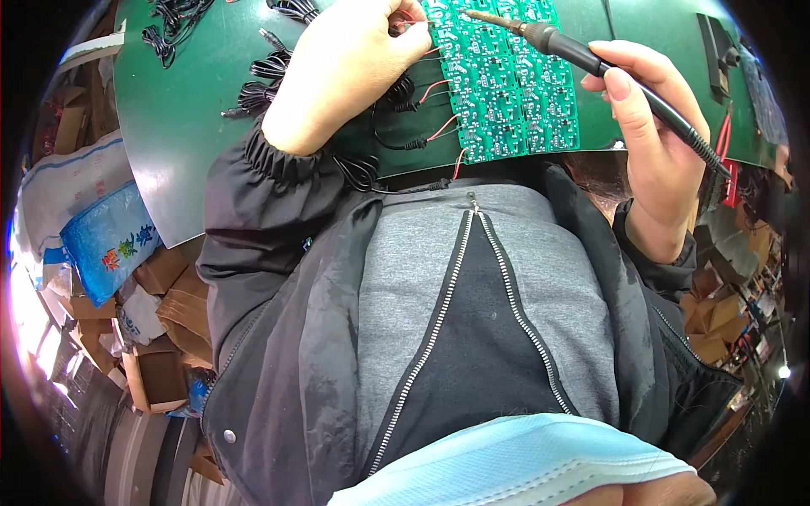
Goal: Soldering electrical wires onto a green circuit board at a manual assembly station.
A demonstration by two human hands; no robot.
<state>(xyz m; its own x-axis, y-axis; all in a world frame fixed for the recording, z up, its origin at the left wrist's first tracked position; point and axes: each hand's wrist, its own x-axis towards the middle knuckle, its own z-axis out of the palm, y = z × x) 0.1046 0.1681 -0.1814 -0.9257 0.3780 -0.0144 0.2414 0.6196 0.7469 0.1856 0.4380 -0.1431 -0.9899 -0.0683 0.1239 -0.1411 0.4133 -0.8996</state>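
Observation:
My right hand point(654, 118) grips a soldering iron point(578, 52) by its black handle. The iron's tip lies over the upper part of a green circuit board panel point(506, 93). At the panel's upper left edge, my left hand point(359, 63) is closed with thumb and finger pinched on a thin red wire point(411, 18). Several red and black wire ends point(440, 126) run from the panel's left edge to black cables point(405, 143). Part of the cable bundle is hidden under my left hand and wrist.
Coiled black cables with plugs point(266, 80) lie left of my left hand, and more point(173, 25) at the far left of the green table point(181, 152). A black stand-like object point(717, 55) sits at the right. Cardboard boxes point(156, 375) and a blue bag point(110, 240) lie on the floor.

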